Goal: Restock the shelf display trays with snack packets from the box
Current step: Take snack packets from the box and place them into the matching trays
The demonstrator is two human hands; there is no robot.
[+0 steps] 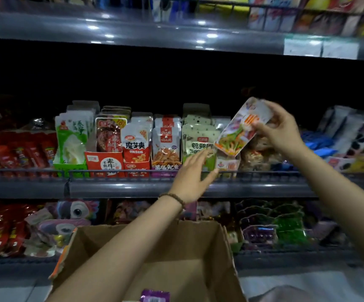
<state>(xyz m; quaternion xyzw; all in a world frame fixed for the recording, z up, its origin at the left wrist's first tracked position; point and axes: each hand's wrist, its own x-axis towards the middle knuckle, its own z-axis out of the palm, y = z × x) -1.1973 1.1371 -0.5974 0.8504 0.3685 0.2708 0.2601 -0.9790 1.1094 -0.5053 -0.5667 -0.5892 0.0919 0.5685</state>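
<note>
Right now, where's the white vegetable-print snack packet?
Head view, right of centre: right hand holds the white vegetable-print snack packet tilted, right of the pale green packets.

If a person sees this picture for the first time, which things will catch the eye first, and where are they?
First comes the white snack packet, held tilted by the right hand above the right end of the row of display trays on the middle shelf. Next is the left hand, open and reaching toward that row. Below, the open cardboard box fills the bottom centre.
</note>
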